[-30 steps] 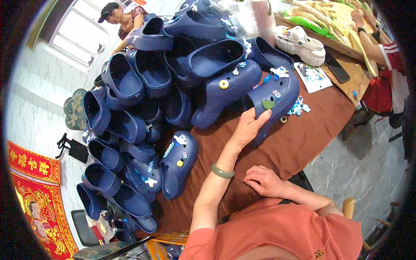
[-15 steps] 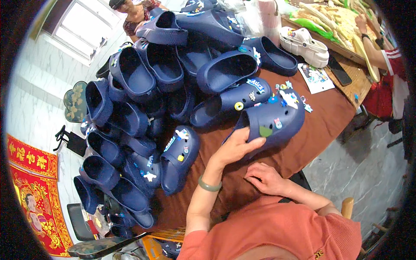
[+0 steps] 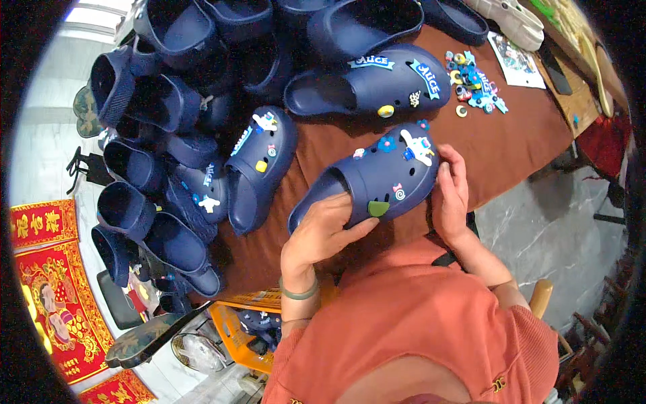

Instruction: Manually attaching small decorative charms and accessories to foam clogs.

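Observation:
A navy clog [image 3: 383, 168] with several small charms on its upper lies before me, toe pointing to the far right. The fingers of my left hand [image 3: 317, 229] reach into its foot opening, and the thumb presses beside a green half-round charm [image 3: 378, 209]. My right hand [image 3: 451, 192] grips the toe end from the right, fingers bent around its side. Beyond it another navy clog [image 3: 397, 84] carries blue banner charms and a yellow one. To the left stands a third decorated clog [image 3: 269, 151]. Loose charms [image 3: 474, 84] lie heaped at the far right.
A pile of navy clogs [image 3: 168, 101] covers the left and far side of the brown cloth [image 3: 511, 141]. A printed card [image 3: 515, 60], a dark phone [image 3: 555, 73] and a pale clog [image 3: 515, 20] lie far right. An orange crate [image 3: 232, 340] stands below the table edge.
The clog in my left hand has come closer to my body and lower. My right hand has risen from the table edge to the clog's toe. The view has tilted downward.

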{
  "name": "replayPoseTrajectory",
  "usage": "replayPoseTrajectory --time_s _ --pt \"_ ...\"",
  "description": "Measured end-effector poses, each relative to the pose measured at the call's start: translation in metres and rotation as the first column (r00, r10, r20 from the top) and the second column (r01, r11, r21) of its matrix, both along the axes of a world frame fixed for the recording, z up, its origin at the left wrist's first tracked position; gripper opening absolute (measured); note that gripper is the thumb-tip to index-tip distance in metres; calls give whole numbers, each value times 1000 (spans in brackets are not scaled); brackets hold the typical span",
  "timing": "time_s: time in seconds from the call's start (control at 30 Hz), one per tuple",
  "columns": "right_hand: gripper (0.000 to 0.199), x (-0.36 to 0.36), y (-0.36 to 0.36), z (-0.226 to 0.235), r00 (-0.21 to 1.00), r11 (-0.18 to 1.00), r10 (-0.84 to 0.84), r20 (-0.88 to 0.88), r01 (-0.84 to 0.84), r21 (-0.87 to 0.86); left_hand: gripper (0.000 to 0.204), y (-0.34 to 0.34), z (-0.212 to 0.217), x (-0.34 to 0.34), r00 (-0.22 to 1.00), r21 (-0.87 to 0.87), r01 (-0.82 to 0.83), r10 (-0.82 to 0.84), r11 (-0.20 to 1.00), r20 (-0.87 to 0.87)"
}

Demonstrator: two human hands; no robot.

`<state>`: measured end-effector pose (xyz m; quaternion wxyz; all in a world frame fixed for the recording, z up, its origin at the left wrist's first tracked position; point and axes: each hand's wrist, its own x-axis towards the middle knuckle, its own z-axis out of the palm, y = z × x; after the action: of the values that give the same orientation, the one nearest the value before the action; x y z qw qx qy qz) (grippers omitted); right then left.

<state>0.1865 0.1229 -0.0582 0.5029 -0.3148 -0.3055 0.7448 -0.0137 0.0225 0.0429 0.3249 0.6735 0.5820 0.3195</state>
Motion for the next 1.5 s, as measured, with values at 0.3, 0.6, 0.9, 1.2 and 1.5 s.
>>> replayPoseTrajectory --time_s 0.3,0.6,0.9,1.2,1.5 --pt "47 -13 42 43 522 362 -431 736 -647 671 35 -11 -23 23 722 -479 -305 528 823 447" --pt "56 -18 61 54 371 330 -739 563 -529 782 45 -7 -33 33 525 -523 -168 525 836 670" --pt "78 -36 115 49 449 345 -544 709 -650 677 44 -5 -34 33 580 -567 -142 532 811 616" --pt "35 -21 86 69 639 191 -475 605 -596 780 42 -5 -43 35 560 -525 -166 518 835 647" --pt "35 -23 52 46 707 -38 -544 452 -559 829 41 -5 -37 35 625 -465 -169 460 869 631"
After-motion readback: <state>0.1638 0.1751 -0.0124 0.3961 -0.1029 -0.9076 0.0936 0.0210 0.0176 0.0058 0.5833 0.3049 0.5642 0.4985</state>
